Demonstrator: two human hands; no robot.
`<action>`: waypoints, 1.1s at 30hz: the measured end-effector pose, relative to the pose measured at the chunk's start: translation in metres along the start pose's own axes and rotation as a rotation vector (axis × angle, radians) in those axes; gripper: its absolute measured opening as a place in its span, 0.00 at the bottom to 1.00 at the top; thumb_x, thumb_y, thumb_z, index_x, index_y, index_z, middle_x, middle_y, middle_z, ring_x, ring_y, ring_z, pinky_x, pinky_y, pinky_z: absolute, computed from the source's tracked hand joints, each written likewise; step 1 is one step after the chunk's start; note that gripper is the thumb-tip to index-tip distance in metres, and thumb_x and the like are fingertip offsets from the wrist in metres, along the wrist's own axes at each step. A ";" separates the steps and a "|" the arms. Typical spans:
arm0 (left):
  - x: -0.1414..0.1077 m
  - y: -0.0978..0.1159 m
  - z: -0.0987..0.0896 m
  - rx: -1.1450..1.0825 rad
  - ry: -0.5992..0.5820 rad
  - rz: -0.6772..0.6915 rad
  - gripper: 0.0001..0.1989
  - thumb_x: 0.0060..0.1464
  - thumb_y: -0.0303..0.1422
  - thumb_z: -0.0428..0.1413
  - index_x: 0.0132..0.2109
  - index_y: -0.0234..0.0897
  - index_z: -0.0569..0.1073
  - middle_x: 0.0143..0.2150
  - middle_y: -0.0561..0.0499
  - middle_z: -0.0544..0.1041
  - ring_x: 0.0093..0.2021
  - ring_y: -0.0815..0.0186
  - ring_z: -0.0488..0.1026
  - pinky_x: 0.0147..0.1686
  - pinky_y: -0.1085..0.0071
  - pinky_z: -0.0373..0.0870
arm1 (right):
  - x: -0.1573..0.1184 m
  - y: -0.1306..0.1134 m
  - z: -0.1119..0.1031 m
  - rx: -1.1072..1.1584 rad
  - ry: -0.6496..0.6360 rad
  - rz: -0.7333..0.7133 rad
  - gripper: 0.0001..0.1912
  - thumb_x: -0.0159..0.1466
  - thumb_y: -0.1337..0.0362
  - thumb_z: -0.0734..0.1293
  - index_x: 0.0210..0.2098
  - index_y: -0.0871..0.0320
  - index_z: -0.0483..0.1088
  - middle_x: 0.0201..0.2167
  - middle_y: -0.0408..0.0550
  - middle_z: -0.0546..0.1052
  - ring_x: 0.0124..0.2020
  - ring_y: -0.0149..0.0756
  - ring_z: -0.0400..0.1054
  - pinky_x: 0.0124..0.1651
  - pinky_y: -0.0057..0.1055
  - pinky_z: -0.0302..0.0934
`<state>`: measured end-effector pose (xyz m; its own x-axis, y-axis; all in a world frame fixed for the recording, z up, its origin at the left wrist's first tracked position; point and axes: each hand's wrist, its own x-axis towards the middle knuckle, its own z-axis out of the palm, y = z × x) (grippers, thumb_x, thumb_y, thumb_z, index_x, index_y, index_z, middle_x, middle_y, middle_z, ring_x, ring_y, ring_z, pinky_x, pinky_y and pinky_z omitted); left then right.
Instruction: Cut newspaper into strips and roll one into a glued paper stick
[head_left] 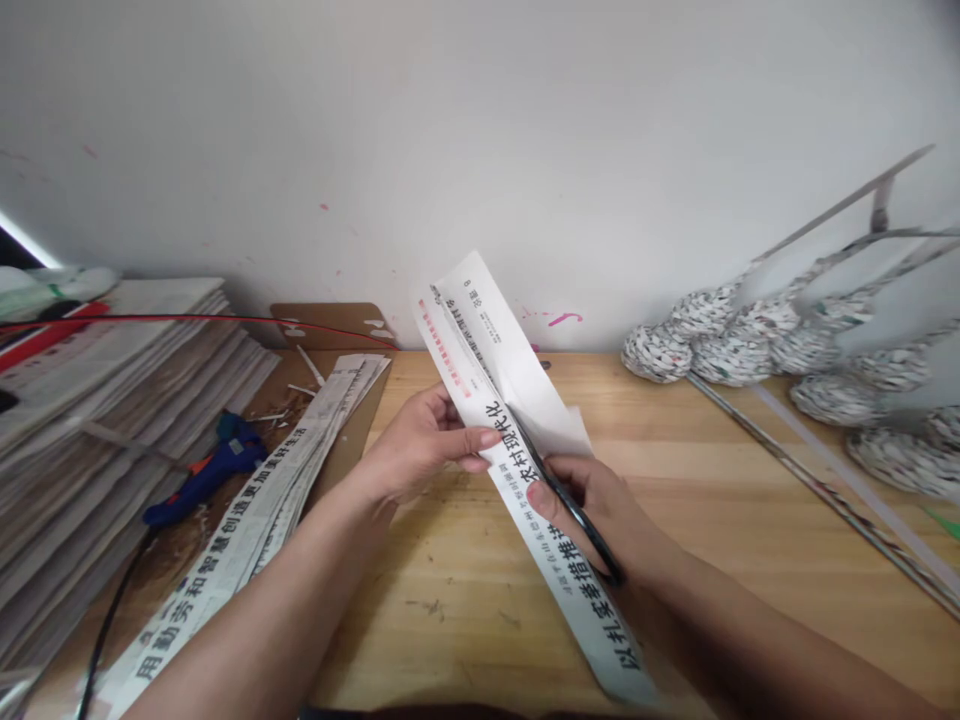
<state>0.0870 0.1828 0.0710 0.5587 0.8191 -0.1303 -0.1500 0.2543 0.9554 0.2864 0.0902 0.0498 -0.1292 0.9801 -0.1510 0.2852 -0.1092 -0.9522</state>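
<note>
A folded strip of newspaper (540, 545) slants across the middle of the view, above the wooden table (427, 610). My left hand (427, 440) pinches its left edge, thumb on top. My right hand (600, 505) is closed round black-handled scissors (574, 510). Their blades lie along the paper, where a slit parts the upper end into two flaps. The fingers behind the paper are partly hidden. Beside my left forearm lies a stack of cut newspaper strips (255, 530).
A blue glue gun (210, 470) with a black cord rests at left, near a tall newspaper pile (112, 450). Several woven paper gourd shapes (731, 340) stand at right, with long thin rods (817, 480) in front. A white wall (480, 130) closes off the back.
</note>
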 end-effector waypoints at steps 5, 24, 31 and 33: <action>0.000 0.000 0.001 0.000 -0.006 0.005 0.19 0.43 0.29 0.70 0.43 0.34 0.75 0.37 0.47 0.82 0.31 0.67 0.78 0.25 0.78 0.73 | 0.000 -0.004 0.000 -0.008 -0.001 0.017 0.17 0.57 0.54 0.71 0.24 0.59 0.65 0.20 0.42 0.62 0.23 0.29 0.54 0.23 0.28 0.47; -0.001 0.002 0.003 -0.019 0.050 -0.026 0.19 0.40 0.29 0.71 0.41 0.33 0.77 0.36 0.48 0.82 0.32 0.66 0.79 0.25 0.77 0.74 | 0.000 -0.004 0.000 -0.013 0.009 0.048 0.20 0.56 0.50 0.71 0.23 0.57 0.62 0.20 0.40 0.60 0.24 0.29 0.52 0.24 0.28 0.46; 0.000 0.001 0.003 -0.010 0.067 -0.005 0.20 0.39 0.30 0.71 0.42 0.33 0.77 0.36 0.47 0.81 0.31 0.66 0.78 0.24 0.77 0.74 | -0.001 0.004 0.000 0.004 -0.002 0.042 0.17 0.58 0.54 0.71 0.25 0.58 0.64 0.21 0.40 0.61 0.24 0.29 0.53 0.24 0.27 0.46; 0.000 0.001 0.003 -0.010 0.067 0.002 0.20 0.40 0.30 0.71 0.42 0.33 0.77 0.36 0.47 0.81 0.31 0.66 0.78 0.24 0.77 0.74 | -0.001 0.005 0.000 0.006 -0.002 0.038 0.16 0.59 0.53 0.71 0.26 0.58 0.65 0.21 0.40 0.61 0.24 0.29 0.53 0.24 0.27 0.47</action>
<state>0.0894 0.1809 0.0731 0.5025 0.8522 -0.1457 -0.1600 0.2573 0.9530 0.2882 0.0891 0.0448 -0.1205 0.9749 -0.1873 0.2840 -0.1469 -0.9475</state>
